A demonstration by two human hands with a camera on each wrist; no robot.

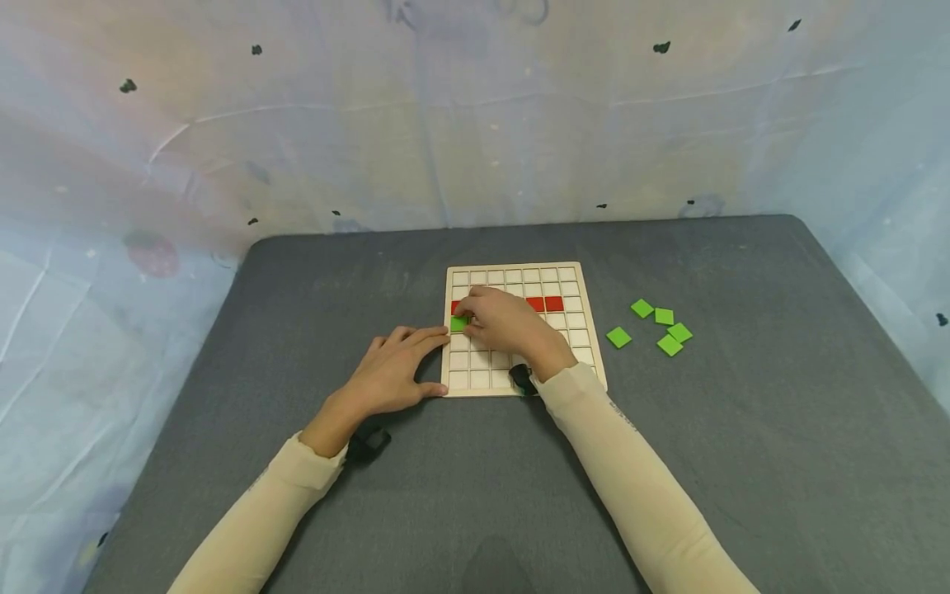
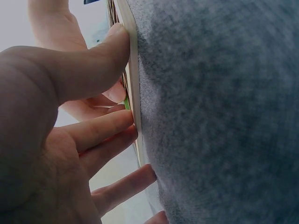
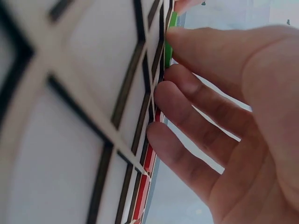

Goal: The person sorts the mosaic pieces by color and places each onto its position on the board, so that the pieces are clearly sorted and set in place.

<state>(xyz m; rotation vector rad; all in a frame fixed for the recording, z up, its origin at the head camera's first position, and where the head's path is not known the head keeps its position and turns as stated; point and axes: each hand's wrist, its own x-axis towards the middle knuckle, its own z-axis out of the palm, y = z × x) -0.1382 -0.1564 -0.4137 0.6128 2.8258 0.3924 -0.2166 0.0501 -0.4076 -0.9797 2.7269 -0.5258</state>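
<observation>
A square wooden grid board (image 1: 512,392) lies on the grey table. Near its left edge a green square tile (image 1: 458,324) sits at a cell of the leftmost column. My right hand (image 1: 508,320) reaches over the board and pinches this tile between thumb and index finger; in the right wrist view the thumb touches the green tile (image 3: 169,51). Red tiles (image 1: 553,304) lie in the row above, partly hidden by that hand. My left hand (image 1: 393,371) is spread along the board's left side, thumb and fingertips touching the board's edge (image 2: 135,74).
Several loose green tiles (image 1: 670,345) lie on the table (image 1: 779,412) to the right of the board, two of them overlapping. A patterned pale cloth (image 1: 475,148) hangs behind the table and at both sides.
</observation>
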